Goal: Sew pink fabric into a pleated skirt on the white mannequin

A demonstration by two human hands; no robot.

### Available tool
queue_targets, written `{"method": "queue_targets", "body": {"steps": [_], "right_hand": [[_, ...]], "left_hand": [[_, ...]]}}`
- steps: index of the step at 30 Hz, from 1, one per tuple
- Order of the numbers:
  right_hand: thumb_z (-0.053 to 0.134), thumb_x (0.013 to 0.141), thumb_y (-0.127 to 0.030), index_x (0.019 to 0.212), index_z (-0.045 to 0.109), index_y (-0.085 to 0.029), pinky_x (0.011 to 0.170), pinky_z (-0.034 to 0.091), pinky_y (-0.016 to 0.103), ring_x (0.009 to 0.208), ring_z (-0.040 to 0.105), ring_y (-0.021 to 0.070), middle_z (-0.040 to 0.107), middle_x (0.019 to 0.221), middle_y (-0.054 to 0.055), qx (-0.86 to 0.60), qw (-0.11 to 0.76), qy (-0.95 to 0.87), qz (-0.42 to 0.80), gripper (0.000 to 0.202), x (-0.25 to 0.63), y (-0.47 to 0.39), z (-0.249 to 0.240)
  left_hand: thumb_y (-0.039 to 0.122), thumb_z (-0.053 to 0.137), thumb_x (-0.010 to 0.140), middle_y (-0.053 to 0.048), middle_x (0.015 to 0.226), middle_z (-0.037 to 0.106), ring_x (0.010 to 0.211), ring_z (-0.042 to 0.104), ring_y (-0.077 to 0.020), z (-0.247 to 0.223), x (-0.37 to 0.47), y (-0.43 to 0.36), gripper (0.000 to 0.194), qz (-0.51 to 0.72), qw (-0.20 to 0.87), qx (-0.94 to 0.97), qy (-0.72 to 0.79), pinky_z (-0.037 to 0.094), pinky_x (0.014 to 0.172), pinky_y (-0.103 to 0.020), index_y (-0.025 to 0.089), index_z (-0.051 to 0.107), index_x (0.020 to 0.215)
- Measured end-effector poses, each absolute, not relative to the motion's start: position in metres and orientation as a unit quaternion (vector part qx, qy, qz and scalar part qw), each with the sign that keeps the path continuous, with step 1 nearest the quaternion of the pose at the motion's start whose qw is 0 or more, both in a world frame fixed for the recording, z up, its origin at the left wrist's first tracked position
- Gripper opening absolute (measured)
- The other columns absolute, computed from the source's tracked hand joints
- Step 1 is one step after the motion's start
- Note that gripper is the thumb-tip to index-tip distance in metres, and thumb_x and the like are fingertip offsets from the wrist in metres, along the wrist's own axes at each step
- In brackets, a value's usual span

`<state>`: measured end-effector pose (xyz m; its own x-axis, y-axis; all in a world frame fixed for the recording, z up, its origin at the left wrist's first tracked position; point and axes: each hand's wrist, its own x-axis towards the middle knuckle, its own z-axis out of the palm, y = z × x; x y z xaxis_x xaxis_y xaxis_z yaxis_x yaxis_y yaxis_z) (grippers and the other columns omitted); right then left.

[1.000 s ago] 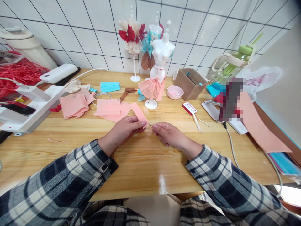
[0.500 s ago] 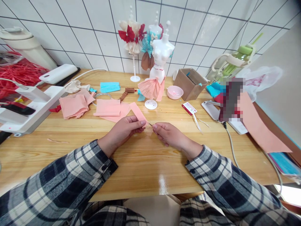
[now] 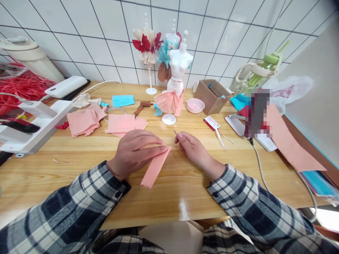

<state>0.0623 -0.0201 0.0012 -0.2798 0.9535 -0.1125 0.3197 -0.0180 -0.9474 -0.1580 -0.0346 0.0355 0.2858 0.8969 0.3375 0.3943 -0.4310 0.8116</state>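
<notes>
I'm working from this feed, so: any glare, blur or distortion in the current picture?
Head view throughout: a white glare streak on the tabletop near its front edge; a pixelated block over part of the right side; lines on the tiled wall fanning outward; the pink strip in the left hand readable, but the thin tool in the right hand too small to identify.

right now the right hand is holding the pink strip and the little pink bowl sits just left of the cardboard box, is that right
Not quite: the head view shows the left hand, not the right hand, holding the pink strip. The little pink bowl does sit just left of the cardboard box.
</notes>
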Motion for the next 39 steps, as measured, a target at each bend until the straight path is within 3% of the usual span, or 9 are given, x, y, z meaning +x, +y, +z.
{"method": "queue_targets", "body": {"steps": [5, 10, 14, 18, 21, 24, 29, 34, 39], "right_hand": [[0.043, 0.096, -0.044, 0.107, 0.05, -0.023, 0.067, 0.039, 0.028, 0.072, 0.055, 0.0158, 0.059, 0.08, -0.001, -0.532, 0.279, -0.728, 0.331, 0.025, 0.065, -0.02, 0.004], [0.049, 0.095, -0.04, 0.105, 0.064, -0.024, 0.077, 0.041, 0.03, 0.095, 0.061, 0.0205, 0.067, 0.105, 0.006, -0.516, 0.201, -0.797, 0.241, 0.025, 0.067, -0.018, 0.008], [0.039, 0.1, -0.042, 0.107, 0.069, -0.025, 0.077, 0.043, 0.032, 0.094, 0.063, 0.0229, 0.071, 0.102, 0.007, -0.536, 0.158, -0.802, 0.209, 0.036, 0.07, -0.013, 0.01], [0.034, 0.101, -0.039, 0.131, 0.057, -0.033, 0.072, 0.044, 0.031, 0.091, 0.065, 0.0225, 0.069, 0.108, 0.006, -0.559, 0.12, -0.799, 0.186, 0.038, 0.068, -0.016, 0.015], [0.037, 0.097, -0.016, 0.144, 0.041, -0.037, 0.07, 0.044, 0.027, 0.09, 0.063, 0.0181, 0.063, 0.116, 0.005, -0.551, 0.097, -0.821, 0.112, 0.052, 0.074, -0.015, 0.019], [0.041, 0.088, -0.004, 0.153, 0.023, -0.031, 0.078, 0.044, 0.028, 0.097, 0.061, 0.019, 0.062, 0.116, 0.006, -0.571, 0.067, -0.817, 0.049, 0.072, 0.094, -0.005, 0.019], [0.041, 0.091, -0.01, 0.143, 0.046, -0.029, 0.085, 0.042, 0.03, 0.104, 0.058, 0.022, 0.062, 0.112, 0.008, -0.582, 0.021, -0.812, 0.037, 0.055, 0.128, 0.011, 0.009], [0.042, 0.097, -0.023, 0.138, 0.052, -0.026, 0.089, 0.04, 0.031, 0.105, 0.057, 0.0218, 0.062, 0.111, 0.01, -0.598, 0.048, -0.799, 0.048, 0.042, 0.127, 0.014, -0.001], [0.047, 0.093, -0.021, 0.134, 0.055, -0.025, 0.093, 0.042, 0.031, 0.108, 0.057, 0.0206, 0.063, 0.115, 0.008, -0.604, 0.093, -0.788, 0.08, 0.042, 0.124, 0.016, -0.005]], "left_hand": [[0.03, 0.077, 0.07, -0.005, 0.081, 0.073, 0.084, 0.065, -0.0249, 0.034, -0.164, -0.033, 0.011, 0.399, 0.267, 0.784, 0.395, 0.044, 0.091, -0.041, 0.034, 0.079, 0.08], [0.032, 0.072, 0.078, -0.004, 0.09, 0.073, 0.09, 0.063, -0.023, 0.023, -0.161, -0.023, 0.01, 0.496, 0.203, 0.68, 0.5, 0.046, 0.089, -0.036, 0.027, 0.078, 0.084], [0.041, 0.071, 0.079, -0.002, 0.093, 0.073, 0.083, 0.063, -0.0179, 0.011, -0.166, -0.009, 0.024, 0.578, 0.295, 0.511, 0.564, 0.049, 0.077, -0.029, 0.022, 0.074, 0.094], [0.043, 0.073, 0.076, -0.003, 0.095, 0.073, 0.082, 0.064, -0.0157, 0.002, -0.171, 0.003, 0.031, 0.608, 0.378, 0.437, 0.544, 0.049, 0.074, -0.024, 0.019, 0.071, 0.095], [0.042, 0.074, 0.074, -0.003, 0.092, 0.073, 0.079, 0.064, -0.015, 0.0, -0.172, 0.005, 0.032, 0.612, 0.379, 0.426, 0.548, 0.049, 0.073, -0.024, 0.016, 0.071, 0.092], [0.043, 0.075, 0.072, -0.003, 0.09, 0.074, 0.079, 0.064, -0.0153, 0.002, -0.174, 0.004, 0.032, 0.616, 0.357, 0.429, 0.556, 0.05, 0.074, -0.024, 0.016, 0.072, 0.09], [0.044, 0.077, 0.068, -0.005, 0.092, 0.075, 0.082, 0.065, -0.0194, 0.003, -0.183, 0.009, 0.036, 0.58, 0.353, 0.442, 0.586, 0.051, 0.074, -0.028, 0.016, 0.073, 0.091], [0.047, 0.079, 0.062, -0.007, 0.093, 0.076, 0.082, 0.067, -0.0214, -0.004, -0.191, 0.017, 0.044, 0.53, 0.452, 0.422, 0.58, 0.052, 0.074, -0.03, 0.014, 0.073, 0.091], [0.052, 0.077, 0.063, -0.009, 0.097, 0.076, 0.084, 0.067, -0.0238, -0.002, -0.196, 0.016, 0.05, 0.489, 0.407, 0.453, 0.625, 0.052, 0.073, -0.03, 0.013, 0.073, 0.094]]}}
